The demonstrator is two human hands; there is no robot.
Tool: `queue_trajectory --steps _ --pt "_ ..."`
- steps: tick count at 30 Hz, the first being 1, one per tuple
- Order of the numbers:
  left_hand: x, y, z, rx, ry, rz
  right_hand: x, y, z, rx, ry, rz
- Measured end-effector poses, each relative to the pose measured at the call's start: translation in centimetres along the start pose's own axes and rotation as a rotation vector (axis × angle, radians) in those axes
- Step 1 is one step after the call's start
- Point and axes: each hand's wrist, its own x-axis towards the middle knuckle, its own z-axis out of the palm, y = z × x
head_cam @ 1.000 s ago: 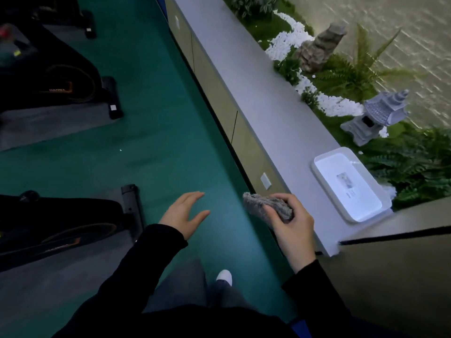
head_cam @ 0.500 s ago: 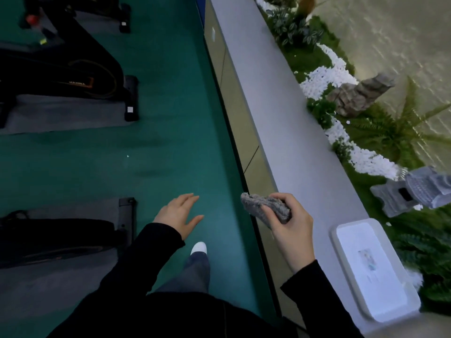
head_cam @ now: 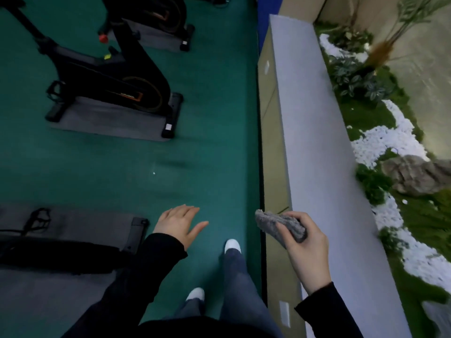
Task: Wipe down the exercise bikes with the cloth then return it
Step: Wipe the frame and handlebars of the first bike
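My right hand (head_cam: 305,250) grips a bunched grey fluffy cloth (head_cam: 275,224), held in the air beside the edge of a long grey ledge. My left hand (head_cam: 179,222) floats over the green floor with its fingers straight and holds nothing. A black exercise bike (head_cam: 109,79) stands on a grey mat ahead to the left. A second bike (head_cam: 146,13) is partly visible behind it at the top. The dark base of a nearer bike (head_cam: 48,254) lies at the lower left on its own mat.
A long grey ledge (head_cam: 317,142) over tan cabinet fronts runs along the right. Behind it lies a garden bed with white pebbles (head_cam: 380,142), plants and a rock (head_cam: 415,174). Green carpet (head_cam: 207,154) forms an aisle between bikes and ledge. My legs and white shoes (head_cam: 231,246) are below.
I have walked forward along the aisle. The white tray on the ledge has slid out of view behind me, and the bikes ahead have come closer. Both hands keep their pose.
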Motion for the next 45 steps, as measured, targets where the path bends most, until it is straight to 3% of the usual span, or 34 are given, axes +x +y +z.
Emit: queue_trajectory --steps 11,18,25,35,45 --pt "11.8 3.6 -4.8 -0.013 0.129 -0.23 21.2 0.0 0.8 0.062 -0.219 -0.103" --pt "15.2 1.8 -7.1 -0.149 0.183 -0.397 28.9 -4.0 7.0 0.066 -0.383 -0.229" --pt "19.4 -4.8 -9.8 -0.289 0.208 -0.519 33.7 -10.1 16.8 0.043 -0.557 -0.433" --pt "24.3 -17.5 -16.0 -0.333 0.31 -0.682 41.1 -18.4 29.1 0.035 -0.637 -0.497" --pt "22.7 -24.4 -17.1 -0.456 0.32 -1.036 45.1 -26.2 42.3 0.01 -0.943 -0.623"
